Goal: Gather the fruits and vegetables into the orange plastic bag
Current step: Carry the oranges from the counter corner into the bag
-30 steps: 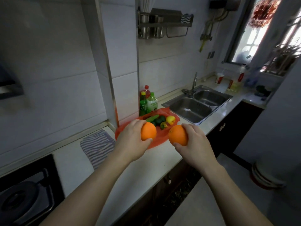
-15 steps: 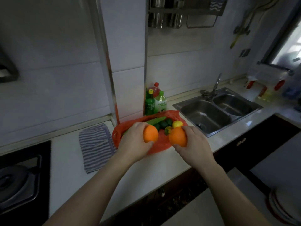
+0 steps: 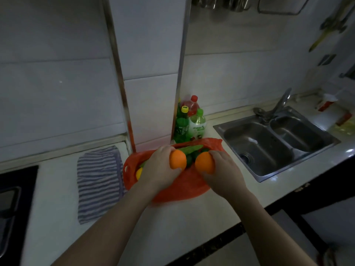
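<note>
At the far left edge, a black hob (image 3: 11,198) is sitting in the pale surface (image 3: 182,227). To its right, a blue-and-white striped cloth (image 3: 99,181) is lying flat on the surface, just beside the orange plastic bag (image 3: 188,189).

The orange plastic bag is resting on the surface in front of the tiled wall column, with its mouth lying open. A handle cut-out is showing at its left rim. A yellow fruit (image 3: 139,172) is lying inside the bag at the left, partly hidden by the left wrist.

The left grip (image 3: 159,169) is curling around the left orange (image 3: 177,159), with the thumb pressing under the fruit and the fingers wrapping over its top. This orange is hanging above the open mouth of the bag.

Behind the bag, three bottles (image 3: 189,123) are standing upright against the wall: two green ones and one with a red cap. Green vegetables (image 3: 192,149) are lying in the bag, showing between and behind the two oranges; their exact kind cannot be told.

The right orange (image 3: 205,162) is sitting just beside the left orange, also above the bag. The right grip (image 3: 224,173) is closing around it from the right side, fingers curling over the top and thumb below.

Further right, a double steel sink (image 3: 269,146) is sitting in the surface, apart from the bag. A faucet (image 3: 278,104) is standing behind the divider between the two basins.
</note>
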Tool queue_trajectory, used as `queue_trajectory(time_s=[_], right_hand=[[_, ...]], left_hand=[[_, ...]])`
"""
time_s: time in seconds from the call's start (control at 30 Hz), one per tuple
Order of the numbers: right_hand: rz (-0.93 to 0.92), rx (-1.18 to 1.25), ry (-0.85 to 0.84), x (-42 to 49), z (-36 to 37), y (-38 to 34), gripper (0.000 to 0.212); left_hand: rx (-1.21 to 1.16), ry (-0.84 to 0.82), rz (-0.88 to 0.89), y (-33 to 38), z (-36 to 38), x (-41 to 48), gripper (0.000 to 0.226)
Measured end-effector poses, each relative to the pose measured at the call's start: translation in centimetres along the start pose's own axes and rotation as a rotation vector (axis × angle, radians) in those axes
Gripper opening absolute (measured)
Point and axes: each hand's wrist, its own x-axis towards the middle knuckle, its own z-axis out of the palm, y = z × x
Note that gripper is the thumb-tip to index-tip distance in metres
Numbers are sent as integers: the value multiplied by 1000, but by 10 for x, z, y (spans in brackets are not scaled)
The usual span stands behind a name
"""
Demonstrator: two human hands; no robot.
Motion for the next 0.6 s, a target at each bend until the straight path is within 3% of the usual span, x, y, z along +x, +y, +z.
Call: queue_trajectory(time_s=[0.23, 0.6], right_hand=[[-51, 33, -110, 42, 26, 20, 65], [-313, 61, -322, 94, 83, 63, 53]], left_hand=[[3, -17, -107, -7, 27, 27, 58], [-8, 27, -373, -18, 92, 32, 54]])
